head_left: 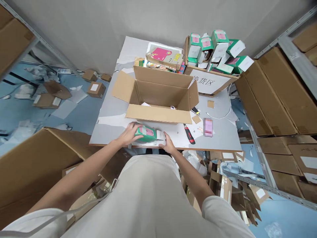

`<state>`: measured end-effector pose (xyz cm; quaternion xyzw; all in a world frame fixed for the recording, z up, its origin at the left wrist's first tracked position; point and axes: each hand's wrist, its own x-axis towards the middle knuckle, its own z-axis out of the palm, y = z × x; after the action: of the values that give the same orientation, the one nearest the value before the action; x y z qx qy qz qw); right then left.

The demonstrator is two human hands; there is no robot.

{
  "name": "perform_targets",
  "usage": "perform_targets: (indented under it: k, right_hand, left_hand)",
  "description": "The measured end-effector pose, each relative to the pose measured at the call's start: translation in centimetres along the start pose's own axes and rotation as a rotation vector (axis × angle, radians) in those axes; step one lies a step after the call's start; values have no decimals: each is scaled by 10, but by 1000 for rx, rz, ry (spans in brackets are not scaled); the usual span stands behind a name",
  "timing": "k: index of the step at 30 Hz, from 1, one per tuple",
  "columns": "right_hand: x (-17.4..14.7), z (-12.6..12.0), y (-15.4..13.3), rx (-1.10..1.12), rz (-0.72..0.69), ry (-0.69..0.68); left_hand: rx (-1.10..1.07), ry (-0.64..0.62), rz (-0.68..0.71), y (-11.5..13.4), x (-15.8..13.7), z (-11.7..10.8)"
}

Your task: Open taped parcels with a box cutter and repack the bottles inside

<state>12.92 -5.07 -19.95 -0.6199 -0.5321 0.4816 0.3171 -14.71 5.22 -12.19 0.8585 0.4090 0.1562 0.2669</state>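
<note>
A small green box [148,133] with a pink panel lies on its side near the front edge of the table, its white end flap standing out to the right. My left hand [129,134] is wrapped around the box's left end, with the thumb over the near side. At the flap end, my right hand [168,144] has its thumb and fingers on either side of the white flap. Just behind the box stands an open cardboard carton [158,114] with its flaps spread. A few small white pieces show inside it; most of its floor is hidden.
A red and black utility knife [189,134] and a phone [208,127] lie to the right. Behind, a carton [208,82] holds several green boxes, next to stacked books [164,57]. Boxes on shelves [282,89] stand at right; a large carton [37,158] stands at left.
</note>
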Motion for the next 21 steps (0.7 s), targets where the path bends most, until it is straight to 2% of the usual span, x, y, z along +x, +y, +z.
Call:
perform_targets:
  k: [2, 4, 7, 10, 13, 15, 17, 21]
  right_hand:
    - [2, 8, 1, 162, 96, 3]
    - [6, 14, -8, 336, 129, -18]
    - [10, 13, -31, 484, 33, -28]
    - [10, -1, -58, 464, -92, 88]
    - [9, -21, -82, 305, -188, 262]
    - [7, -33, -93, 156, -248, 308]
    - [5, -41, -99, 34, -297, 279]
    - [0, -38, -98, -120, -361, 217]
  left_hand:
    - [-182, 124, -129, -16, -16, 3]
    - [-395, 233, -301, -22, -28, 9]
    - [-809, 310, -557, -15, -35, 20]
    - [-1248, 277, -707, 3, -32, 33]
    - [-1575, 123, -752, 18, -25, 47]
    - [-1679, 22, -775, 24, -17, 58]
    - [-1689, -16, -810, 28, -8, 70]
    - [-1549, 60, -854, 37, 12, 87]
